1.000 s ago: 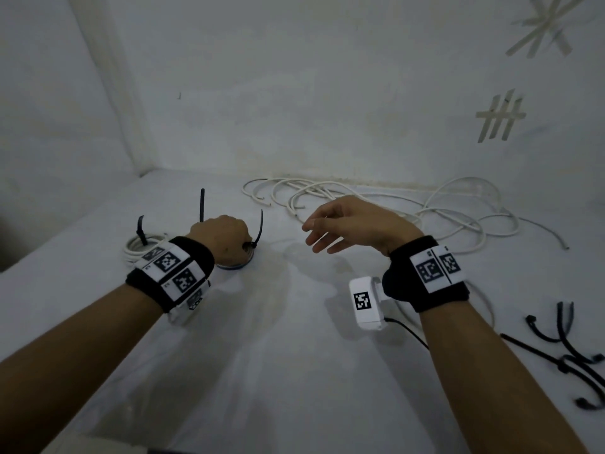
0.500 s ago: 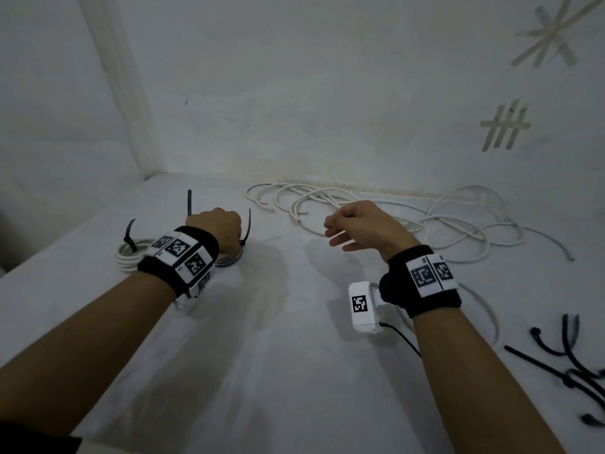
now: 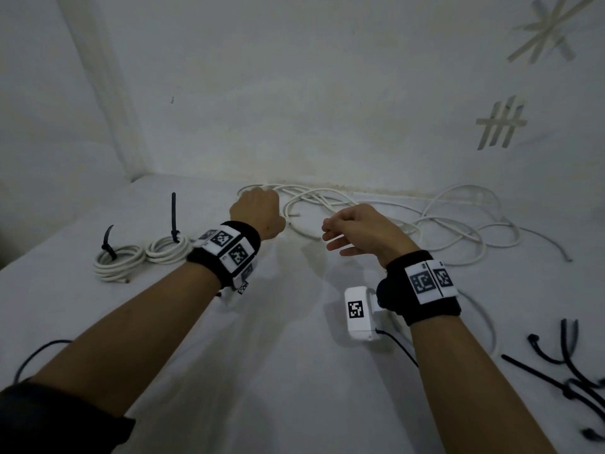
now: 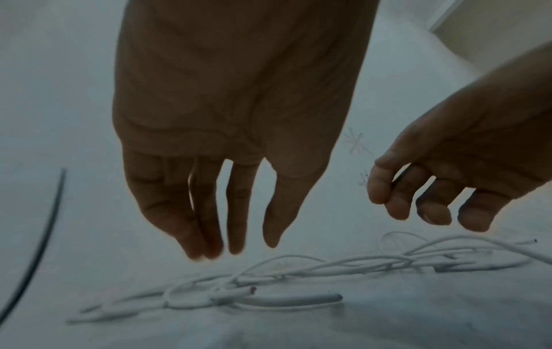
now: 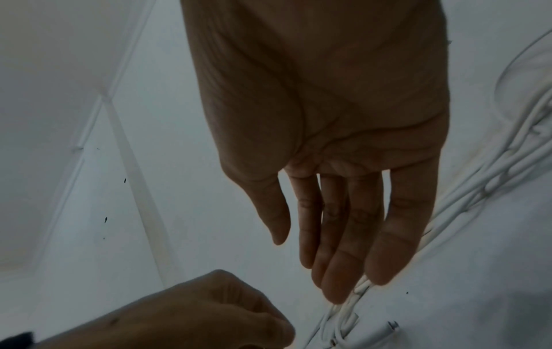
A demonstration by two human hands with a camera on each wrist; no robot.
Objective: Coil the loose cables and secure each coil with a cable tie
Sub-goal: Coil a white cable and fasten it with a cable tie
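Observation:
A tangle of loose white cables (image 3: 435,221) lies along the back wall, also seen in the left wrist view (image 4: 298,269). My left hand (image 3: 258,209) hovers over the tangle's left end with straight, empty fingers (image 4: 239,212). My right hand (image 3: 347,227) floats beside it above the cables, fingers relaxed and empty (image 5: 343,236). Two white coils (image 3: 119,262) (image 3: 168,249) lie at the left, each bound by a black cable tie (image 3: 173,214). Loose black cable ties (image 3: 569,371) lie at the right front.
White walls close the table at the back and left, meeting in a corner (image 3: 137,172). Tape marks (image 3: 501,126) are stuck on the back wall. A thin dark wire (image 3: 36,355) runs by my left forearm. A white cable loop (image 3: 487,319) lies under my right wrist.
My left hand has left the tied coil at the left and moved forward and right over the loose cables. My right hand has moved a little forward with it.

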